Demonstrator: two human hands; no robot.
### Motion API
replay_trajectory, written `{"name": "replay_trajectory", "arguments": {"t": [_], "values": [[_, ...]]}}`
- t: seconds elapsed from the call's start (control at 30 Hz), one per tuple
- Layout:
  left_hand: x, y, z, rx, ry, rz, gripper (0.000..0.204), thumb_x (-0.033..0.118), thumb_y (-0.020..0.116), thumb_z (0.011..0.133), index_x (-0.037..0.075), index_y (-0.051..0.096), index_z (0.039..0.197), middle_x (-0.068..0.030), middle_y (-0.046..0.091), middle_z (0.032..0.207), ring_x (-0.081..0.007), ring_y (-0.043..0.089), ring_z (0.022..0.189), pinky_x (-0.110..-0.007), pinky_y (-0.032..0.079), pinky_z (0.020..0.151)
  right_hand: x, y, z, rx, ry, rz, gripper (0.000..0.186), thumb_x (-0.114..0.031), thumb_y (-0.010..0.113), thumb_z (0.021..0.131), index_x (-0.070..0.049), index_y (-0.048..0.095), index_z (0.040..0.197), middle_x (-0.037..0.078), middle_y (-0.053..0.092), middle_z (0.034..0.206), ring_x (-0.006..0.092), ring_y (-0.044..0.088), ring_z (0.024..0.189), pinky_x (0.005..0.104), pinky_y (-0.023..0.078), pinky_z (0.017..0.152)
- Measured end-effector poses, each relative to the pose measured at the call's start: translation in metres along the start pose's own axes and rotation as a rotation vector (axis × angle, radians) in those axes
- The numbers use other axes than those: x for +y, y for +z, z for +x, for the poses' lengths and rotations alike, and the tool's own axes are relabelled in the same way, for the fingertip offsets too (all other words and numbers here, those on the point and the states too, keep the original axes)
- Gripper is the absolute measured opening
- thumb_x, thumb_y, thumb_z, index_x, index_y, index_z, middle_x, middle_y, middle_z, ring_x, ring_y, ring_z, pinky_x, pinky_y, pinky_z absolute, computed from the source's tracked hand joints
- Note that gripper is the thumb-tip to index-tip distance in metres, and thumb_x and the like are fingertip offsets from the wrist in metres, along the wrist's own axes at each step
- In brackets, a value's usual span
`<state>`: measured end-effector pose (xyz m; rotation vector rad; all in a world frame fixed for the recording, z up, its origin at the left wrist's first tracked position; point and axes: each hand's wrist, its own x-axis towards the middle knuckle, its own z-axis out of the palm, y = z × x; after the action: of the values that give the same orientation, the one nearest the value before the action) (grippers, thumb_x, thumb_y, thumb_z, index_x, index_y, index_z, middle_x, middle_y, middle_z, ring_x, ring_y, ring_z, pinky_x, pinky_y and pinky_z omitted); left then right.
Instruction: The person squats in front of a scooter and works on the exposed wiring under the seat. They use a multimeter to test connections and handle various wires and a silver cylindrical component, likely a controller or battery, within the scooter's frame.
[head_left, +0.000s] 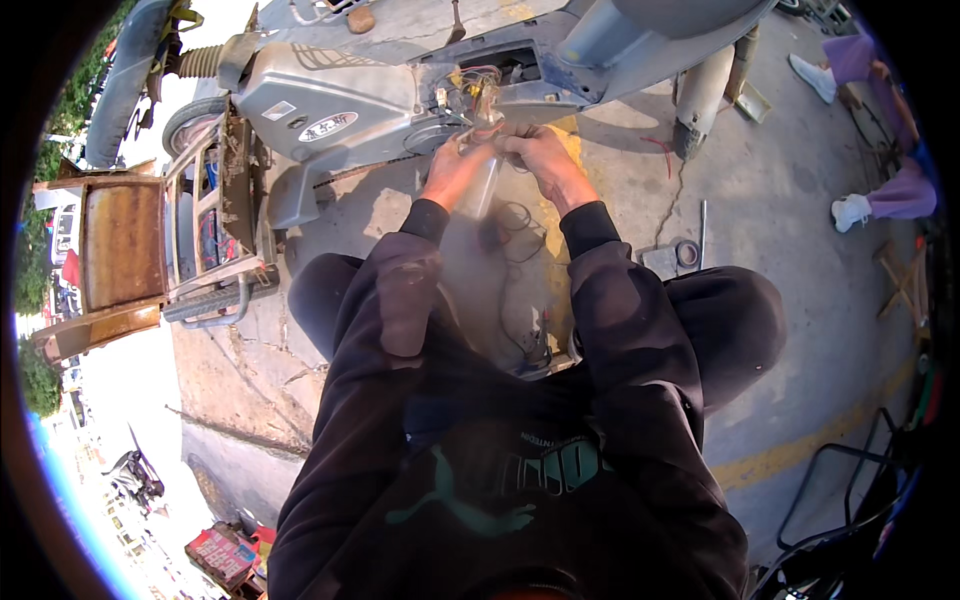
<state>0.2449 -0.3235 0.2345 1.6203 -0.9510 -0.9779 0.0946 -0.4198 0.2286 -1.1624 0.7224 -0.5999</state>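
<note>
Just in front of the opened body of a grey electric scooter (335,95), my two hands are close together. A bundle of coloured wires (475,85) comes out of the scooter's open compartment and runs down to my fingers. My left hand (458,168) is closed, with its fingertips pinched on the wires. From the other side my right hand (545,162) is also closed on the wires, its fingers bent inward. The fingertips are slightly blurred, so the exact wire ends cannot be made out. A pale, see-through strip (482,190) shows below the hands.
At the left stands a rusty metal cart (125,245). Thin dark cable (515,250) lies on the concrete between my knees. A roll of tape (687,254) and a metal rod (703,232) lie by my right knee. Another person's shoe (850,212) is at the far right.
</note>
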Motion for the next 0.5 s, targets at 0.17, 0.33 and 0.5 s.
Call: {"name": "replay_trajectory", "arguments": {"t": [0.17,0.33,0.5], "values": [[-0.005,0.008,0.002,0.098,-0.030,0.032,0.054,0.044,0.071,0.088,0.006,0.068,0.126,-0.0124,0.070,0.115,-0.0189,0.064,0.107,-0.033,0.048,0.096,-0.008,0.018,-0.009,0.138,0.071,0.186,0.016,-0.016,0.065,0.094,-0.005,0.070,0.104,0.001,0.069,0.089,0.0107,0.060,0.076,0.0253,0.044,0.072],[-0.001,0.010,0.001,0.082,-0.033,-0.083,0.055,0.047,0.066,0.091,0.007,0.067,0.127,-0.0118,0.069,0.118,-0.0194,0.062,0.110,-0.033,0.045,0.099,-0.008,0.025,-0.014,0.132,0.200,0.530,0.023,-0.020,0.058,0.100,-0.004,0.066,0.115,0.005,0.066,0.112,0.0175,0.059,0.104,0.0327,0.044,0.091],[0.003,0.004,-0.001,-0.059,-0.089,-0.262,0.052,0.045,0.059,0.096,0.008,0.065,0.133,-0.0097,0.062,0.133,-0.0178,0.054,0.123,-0.032,0.037,0.108,-0.018,0.033,-0.030,-0.009,0.166,0.758,0.025,-0.020,0.054,0.103,-0.004,0.063,0.119,0.006,0.063,0.120,0.0206,0.056,0.112,0.0369,0.042,0.100]]}}
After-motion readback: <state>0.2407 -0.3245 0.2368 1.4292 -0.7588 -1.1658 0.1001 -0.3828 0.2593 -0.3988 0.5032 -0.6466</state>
